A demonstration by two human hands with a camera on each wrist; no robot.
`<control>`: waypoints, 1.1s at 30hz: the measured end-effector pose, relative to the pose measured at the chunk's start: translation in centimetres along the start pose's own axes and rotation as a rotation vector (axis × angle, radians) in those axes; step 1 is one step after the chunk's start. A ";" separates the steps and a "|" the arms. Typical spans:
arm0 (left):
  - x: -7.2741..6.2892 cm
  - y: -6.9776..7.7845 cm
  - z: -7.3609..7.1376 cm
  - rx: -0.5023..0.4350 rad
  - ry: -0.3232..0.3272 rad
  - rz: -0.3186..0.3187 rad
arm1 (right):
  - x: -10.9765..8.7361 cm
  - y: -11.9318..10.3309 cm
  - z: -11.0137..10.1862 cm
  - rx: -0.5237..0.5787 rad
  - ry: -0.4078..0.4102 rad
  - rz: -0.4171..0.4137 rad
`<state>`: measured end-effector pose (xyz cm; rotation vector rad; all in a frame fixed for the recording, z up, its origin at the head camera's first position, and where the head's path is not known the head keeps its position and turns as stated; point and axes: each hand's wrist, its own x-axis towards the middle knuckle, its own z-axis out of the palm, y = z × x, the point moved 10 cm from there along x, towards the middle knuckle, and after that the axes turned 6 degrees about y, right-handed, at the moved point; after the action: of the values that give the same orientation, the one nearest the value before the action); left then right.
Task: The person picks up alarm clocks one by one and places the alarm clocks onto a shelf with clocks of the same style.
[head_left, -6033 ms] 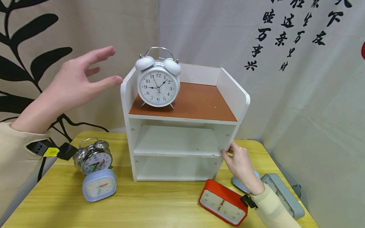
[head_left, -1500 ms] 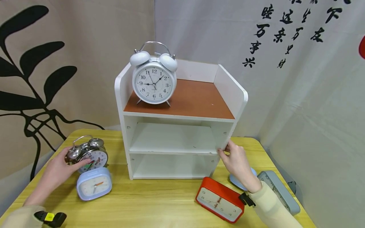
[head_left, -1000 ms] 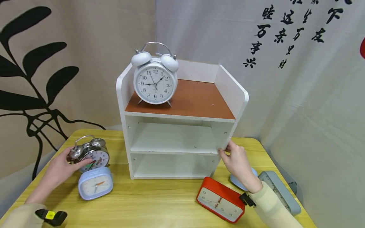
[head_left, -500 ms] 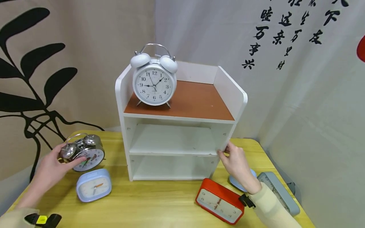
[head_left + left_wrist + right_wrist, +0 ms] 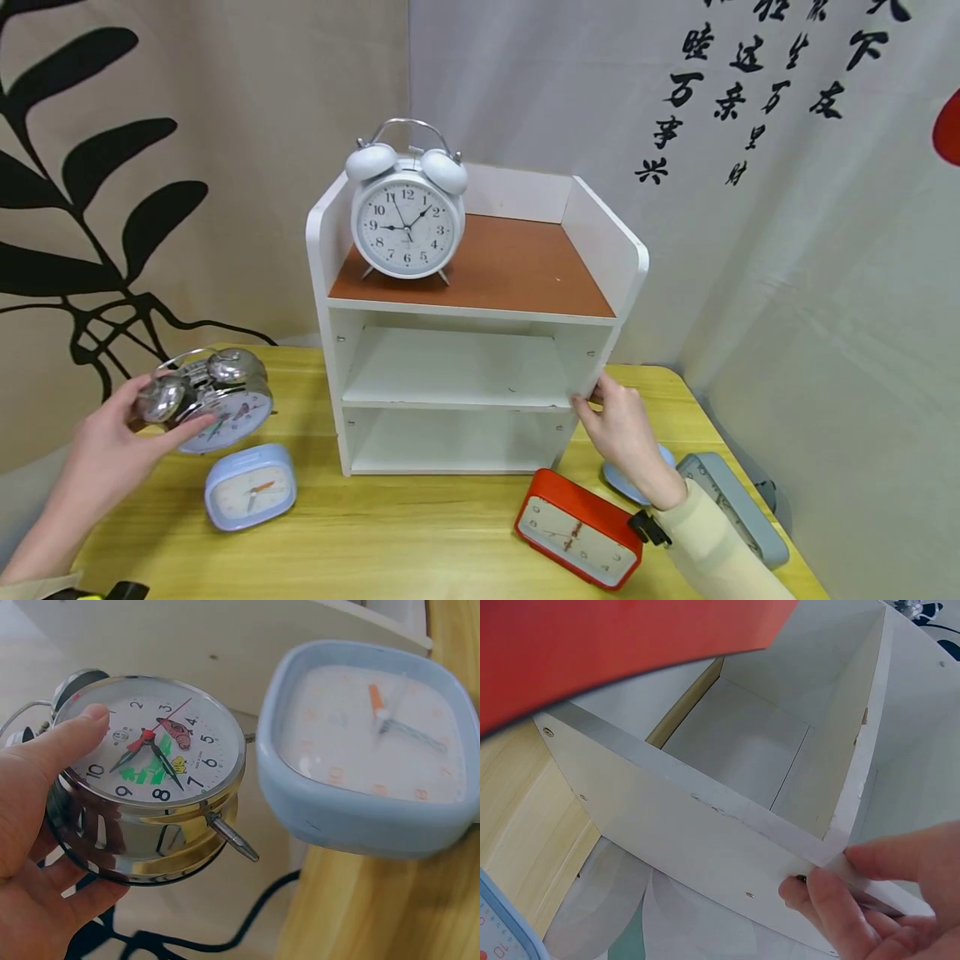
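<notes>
My left hand [image 5: 123,446] grips a silver twin-bell alarm clock [image 5: 225,408], thumb over its dial and fingers behind. In the left wrist view this clock [image 5: 150,765] shows a short metal foot and a dial with coloured pictures. Just in front of it a small light-blue square clock [image 5: 251,487] sits on the table. My right hand [image 5: 622,425] pinches the right side panel's front edge of a white shelf unit [image 5: 457,404]; the right wrist view shows thumb and fingers either side of that panel [image 5: 705,825]. On the brown top shelf [image 5: 517,262] stands a white twin-bell alarm clock [image 5: 408,221].
A red clock [image 5: 577,529] lies in front of the shelf's right side. Under and beside my right forearm are a blue clock [image 5: 626,483] and a grey-green clock [image 5: 738,508]. The yellow wooden table [image 5: 360,542] ends close behind the shelf, near the curtain.
My left hand came down from beside the top shelf, took hold of the silver clock, and has moved it left and nearer, tilting it. The right hand keeps its hold on the shelf.
</notes>
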<state>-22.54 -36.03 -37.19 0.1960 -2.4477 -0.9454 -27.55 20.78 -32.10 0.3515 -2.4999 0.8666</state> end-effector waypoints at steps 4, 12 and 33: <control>-0.6 1.1 -0.8 -0.011 0.036 0.015 | 0.0 0.0 0.1 0.003 -0.009 0.008; -1.6 3.1 -2.2 -0.033 0.078 0.040 | 0.1 0.1 0.0 -0.003 0.001 -0.005; -3.3 6.0 -4.6 -0.096 0.132 0.100 | 0.1 0.1 0.2 0.003 -0.013 -0.005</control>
<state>-17.09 -33.22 -31.65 0.0980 -2.2643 -0.9723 -27.70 20.72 -32.22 0.3651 -2.5088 0.8690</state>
